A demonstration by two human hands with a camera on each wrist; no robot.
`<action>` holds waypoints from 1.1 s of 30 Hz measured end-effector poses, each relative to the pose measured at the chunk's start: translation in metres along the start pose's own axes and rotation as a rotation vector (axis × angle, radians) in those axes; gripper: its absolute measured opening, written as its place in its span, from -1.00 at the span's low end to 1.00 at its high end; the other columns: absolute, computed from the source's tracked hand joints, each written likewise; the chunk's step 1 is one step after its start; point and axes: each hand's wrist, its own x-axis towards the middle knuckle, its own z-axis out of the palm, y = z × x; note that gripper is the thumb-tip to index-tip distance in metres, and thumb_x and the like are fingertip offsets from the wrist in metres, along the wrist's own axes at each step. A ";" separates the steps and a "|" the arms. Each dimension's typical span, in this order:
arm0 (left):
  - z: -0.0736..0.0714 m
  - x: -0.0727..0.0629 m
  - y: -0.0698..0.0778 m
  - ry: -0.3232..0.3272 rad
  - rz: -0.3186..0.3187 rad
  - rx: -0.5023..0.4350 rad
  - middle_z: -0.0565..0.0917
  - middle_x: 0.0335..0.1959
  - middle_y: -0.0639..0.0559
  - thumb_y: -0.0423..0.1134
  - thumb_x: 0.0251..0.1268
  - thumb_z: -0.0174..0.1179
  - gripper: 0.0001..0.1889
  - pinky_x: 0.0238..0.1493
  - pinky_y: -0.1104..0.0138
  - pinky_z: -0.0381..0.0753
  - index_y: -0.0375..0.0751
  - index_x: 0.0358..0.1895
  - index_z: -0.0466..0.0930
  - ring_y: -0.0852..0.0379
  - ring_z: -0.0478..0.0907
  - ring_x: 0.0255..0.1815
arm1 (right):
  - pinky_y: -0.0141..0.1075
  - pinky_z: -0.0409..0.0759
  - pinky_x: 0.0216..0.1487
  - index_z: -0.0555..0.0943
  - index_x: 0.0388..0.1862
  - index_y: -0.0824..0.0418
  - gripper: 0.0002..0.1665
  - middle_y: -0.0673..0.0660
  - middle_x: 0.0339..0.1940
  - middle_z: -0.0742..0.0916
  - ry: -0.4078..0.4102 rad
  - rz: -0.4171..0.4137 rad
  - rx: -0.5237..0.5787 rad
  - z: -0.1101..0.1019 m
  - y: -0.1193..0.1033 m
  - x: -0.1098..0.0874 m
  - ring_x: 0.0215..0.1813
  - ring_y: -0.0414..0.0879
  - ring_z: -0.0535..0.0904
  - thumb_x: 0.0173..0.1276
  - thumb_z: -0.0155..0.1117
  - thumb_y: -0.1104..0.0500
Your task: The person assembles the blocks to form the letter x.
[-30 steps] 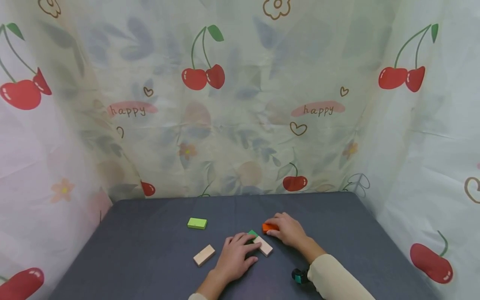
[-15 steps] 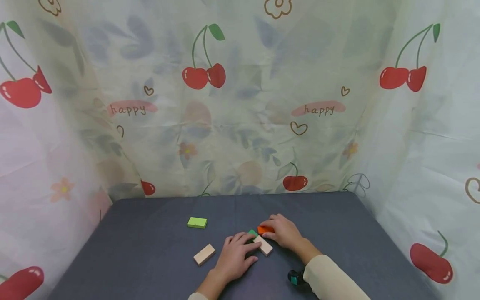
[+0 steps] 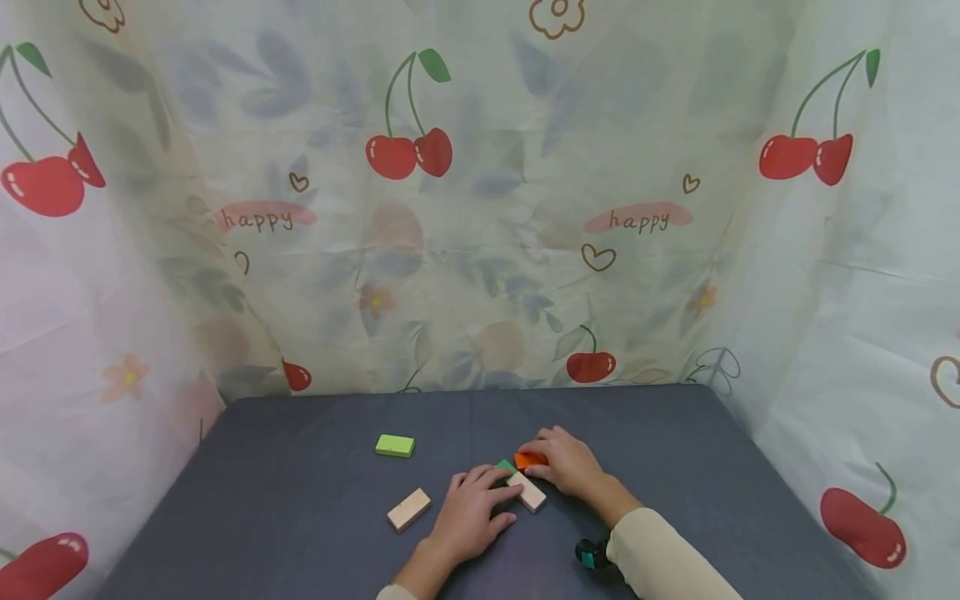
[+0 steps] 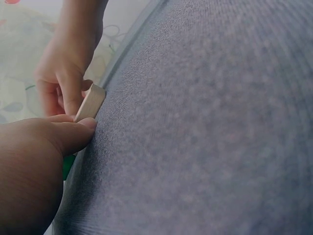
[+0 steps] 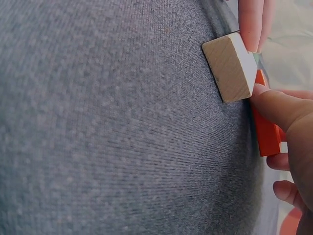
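Lime block (image 3: 394,446) waiting left, spare wooden block (image 3: 408,509) nearer; left hand (image 3: 465,517), fingers spread, steadying green block (image 3: 506,465), pale block (image 3: 528,492); orange block (image 3: 528,459) just beside, pinched by right hand (image 3: 567,465). Seemingly positioning orange; next calls for squaring, then gentle release.

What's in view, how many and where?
Lime block: one, lime, back, left of centre.
Wooden block: one, pale, nearer, left of centre.
Second wooden block: one, pale, at left hand.
Green block: one, green, partly hidden by left hand.
Orange block: one, orange, in right hand.
Table: one, dark grey, foreground.
Curtain: count unclear, printed white, behind table.
Device: one, black and teal, near right hand.
Sleeves: two, cream, bottom edge.
Left hand: one, centre.
Right hand: one, right.
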 end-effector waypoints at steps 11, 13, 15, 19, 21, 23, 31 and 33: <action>0.001 0.000 0.000 -0.010 -0.006 -0.014 0.44 0.33 0.20 0.08 0.28 0.26 -0.53 0.14 -0.04 0.31 0.30 0.28 0.53 0.06 0.30 0.33 | -0.27 0.46 -0.27 0.72 0.02 -0.07 -0.62 -0.10 -0.26 0.60 0.002 -0.052 -0.059 -0.002 0.001 0.003 -0.27 -0.18 0.37 0.26 0.36 -0.12; 0.001 0.000 -0.001 -0.012 -0.004 -0.014 0.43 0.33 0.20 0.09 0.28 0.25 -0.53 0.13 -0.04 0.31 0.31 0.28 0.53 0.06 0.30 0.33 | -0.27 0.46 -0.26 0.72 0.03 -0.07 -0.62 -0.09 -0.26 0.60 -0.001 -0.061 -0.065 -0.002 0.001 0.003 -0.27 -0.17 0.38 0.26 0.37 -0.12; 0.001 0.000 -0.001 -0.013 -0.002 -0.015 0.43 0.33 0.20 0.09 0.29 0.25 -0.52 0.13 -0.04 0.32 0.31 0.28 0.52 0.06 0.30 0.33 | -0.27 0.46 -0.26 0.72 0.03 -0.07 -0.62 -0.09 -0.25 0.61 -0.005 -0.066 -0.068 -0.002 0.001 0.003 -0.26 -0.17 0.38 0.26 0.37 -0.12; 0.002 0.000 -0.001 -0.005 0.003 -0.017 0.43 0.33 0.20 0.09 0.28 0.25 -0.52 0.13 -0.04 0.32 0.31 0.28 0.53 0.06 0.30 0.33 | -0.27 0.47 -0.24 0.72 0.03 -0.06 -0.62 -0.10 -0.24 0.61 -0.006 -0.077 -0.060 -0.003 0.001 0.004 -0.25 -0.17 0.38 0.26 0.37 -0.11; 0.001 0.000 -0.001 0.003 0.008 -0.014 0.43 0.33 0.19 0.09 0.28 0.26 -0.53 0.13 -0.04 0.32 0.30 0.28 0.53 0.07 0.30 0.33 | -0.26 0.48 -0.23 0.72 0.03 -0.06 -0.63 -0.10 -0.22 0.62 -0.003 -0.085 -0.058 -0.002 0.001 0.004 -0.24 -0.17 0.39 0.26 0.38 -0.10; 0.001 -0.001 -0.001 0.016 0.016 -0.010 0.44 0.32 0.18 0.08 0.27 0.26 -0.53 0.12 -0.04 0.32 0.29 0.27 0.54 0.07 0.31 0.33 | -0.25 0.49 -0.22 0.72 0.03 -0.06 -0.63 -0.09 -0.20 0.63 0.000 -0.095 -0.056 -0.002 0.002 0.004 -0.22 -0.17 0.40 0.26 0.38 -0.09; 0.002 -0.002 -0.001 0.040 0.036 -0.005 0.45 0.31 0.17 0.07 0.27 0.27 -0.54 0.10 -0.04 0.33 0.28 0.26 0.55 0.07 0.32 0.32 | -0.20 0.52 -0.19 0.71 0.05 -0.04 -0.63 -0.07 -0.15 0.65 -0.004 -0.100 -0.030 -0.002 0.002 0.003 -0.18 -0.14 0.44 0.29 0.37 -0.06; 0.002 -0.002 -0.002 0.042 0.038 -0.005 0.45 0.31 0.17 0.07 0.27 0.27 -0.53 0.10 -0.04 0.34 0.28 0.26 0.55 0.06 0.32 0.31 | -0.20 0.52 -0.18 0.71 0.06 -0.03 -0.63 -0.06 -0.14 0.65 -0.007 -0.094 -0.019 -0.002 0.002 0.004 -0.17 -0.14 0.44 0.29 0.37 -0.06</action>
